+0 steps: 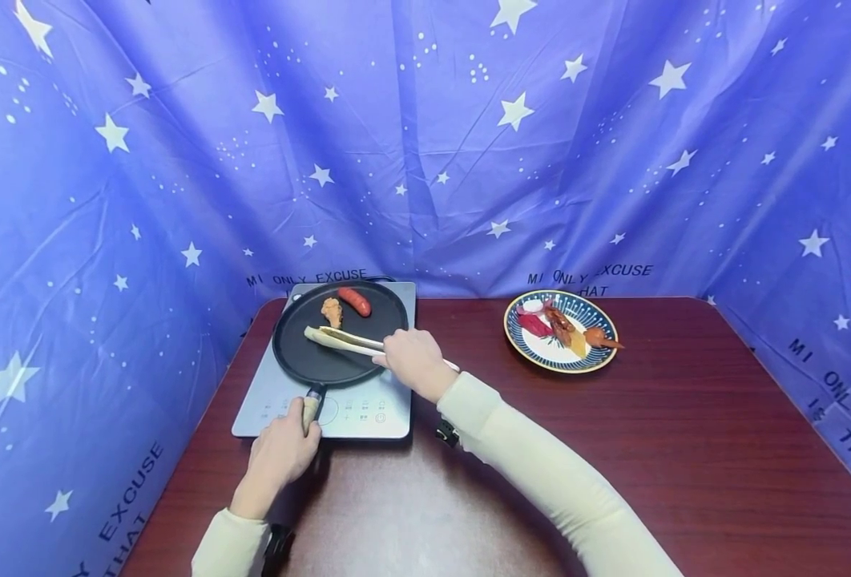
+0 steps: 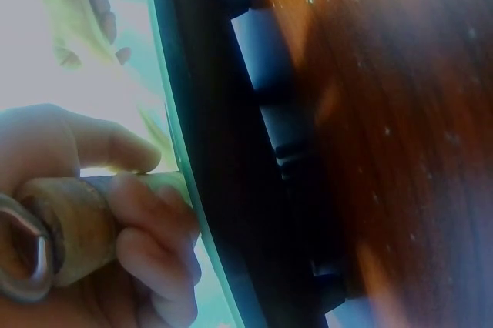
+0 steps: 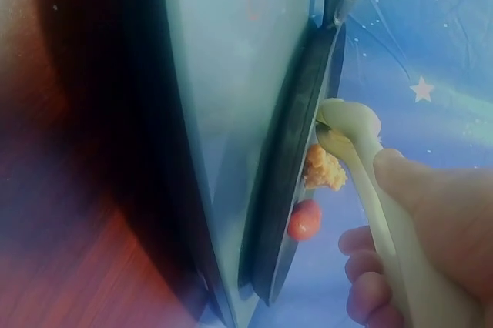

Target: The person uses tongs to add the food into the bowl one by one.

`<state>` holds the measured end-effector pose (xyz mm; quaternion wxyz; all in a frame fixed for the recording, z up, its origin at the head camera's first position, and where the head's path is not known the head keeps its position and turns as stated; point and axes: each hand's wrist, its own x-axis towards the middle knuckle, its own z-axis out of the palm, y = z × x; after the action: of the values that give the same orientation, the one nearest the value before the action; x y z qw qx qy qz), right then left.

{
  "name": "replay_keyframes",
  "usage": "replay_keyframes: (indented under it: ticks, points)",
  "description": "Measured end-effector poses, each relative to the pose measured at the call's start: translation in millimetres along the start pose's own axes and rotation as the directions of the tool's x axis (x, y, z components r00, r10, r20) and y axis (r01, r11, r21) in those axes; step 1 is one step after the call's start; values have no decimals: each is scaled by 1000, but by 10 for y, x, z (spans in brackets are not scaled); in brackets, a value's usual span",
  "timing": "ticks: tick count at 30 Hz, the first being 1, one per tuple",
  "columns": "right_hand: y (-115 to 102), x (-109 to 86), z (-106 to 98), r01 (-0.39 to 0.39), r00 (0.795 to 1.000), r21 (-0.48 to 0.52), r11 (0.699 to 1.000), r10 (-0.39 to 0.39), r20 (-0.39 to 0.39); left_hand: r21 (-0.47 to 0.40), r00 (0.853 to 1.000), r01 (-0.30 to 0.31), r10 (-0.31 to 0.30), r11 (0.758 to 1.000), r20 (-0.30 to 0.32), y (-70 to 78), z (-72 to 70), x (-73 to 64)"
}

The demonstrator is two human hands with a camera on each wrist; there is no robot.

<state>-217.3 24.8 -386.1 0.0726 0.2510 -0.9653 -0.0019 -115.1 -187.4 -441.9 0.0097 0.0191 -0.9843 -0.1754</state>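
Note:
My left hand [image 1: 281, 453] grips the wooden handle [image 2: 81, 224] of a flat black frying pan [image 1: 299, 353]; its fingers curl round the handle in the left wrist view. The pan rests on a silver induction cooker [image 1: 256, 401]. In my right hand [image 1: 418, 361] is a pair of cream-coloured tongs [image 3: 366, 158], reaching in over the pan from the right. Their tips lie low over the pan, near a golden-brown fried piece [image 1: 332, 310] shaped like a drumstick. I cannot tell whether anything is between the tips. A red sausage [image 1: 355, 301] lies behind, toward the pan's far rim.
To the right, a blue-patterned plate [image 1: 541, 357] with a yellow rim bears several pieces of food, one with a point overhanging the right rim. The reddish-brown wooden table [image 1: 685, 433] stands against blue star-printed curtains [image 1: 454, 144] at the back and sides.

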Motion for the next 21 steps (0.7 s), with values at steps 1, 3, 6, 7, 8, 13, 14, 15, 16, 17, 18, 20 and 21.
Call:
replay_keyframes:
  ticks: [1,3,6,7,8,13,14,15,16,17,18,20,21]
  points:
    - [-12,8,6,-6,1000,3,1000,6,0,0,1000,0,0,1000,-1,-1,3,-1]
    - [-40,16,15,-10,1000,1,1000,10,-23,2,1000,1,-1,1000,-1,-3,6,-3]
    - [-80,35,33,-16,999,7,1000,17,-44,5,1000,2,-2,1000,-2,-5,5,-4]
    - [-94,38,34,-17,998,6,1000,17,-53,6,1000,1,-1,1000,-4,-4,3,-4]
    - [-106,42,41,-16,998,3,1000,16,-65,6,1000,-2,2,1000,-7,-3,2,-3]
    - [-170,69,69,-16,994,-37,999,12,-105,-3,1000,-12,12,1000,-26,3,0,2]
    - [-184,74,79,-17,994,-51,999,11,-112,-4,1000,-14,13,1000,-28,3,2,3]
    - [-199,73,80,-17,993,-63,998,9,-120,-5,1000,-13,13,1000,-28,4,3,2]
    - [-213,73,88,-16,992,-72,997,7,-126,-5,1000,-13,13,1000,-27,4,5,2]
    - [-227,70,94,-16,992,-81,997,5,-130,-4,1000,-12,12,1000,-27,4,6,2]
    - [-240,65,101,-13,991,-92,996,1,-136,-4,1000,-12,12,1000,-26,3,9,3]
    - [-264,56,109,-12,989,-109,994,-4,-145,-3,1000,-11,11,1000,-23,3,11,6]
    - [-275,50,111,-11,989,-115,993,-6,-148,-2,1000,-12,12,1000,-23,4,11,8]
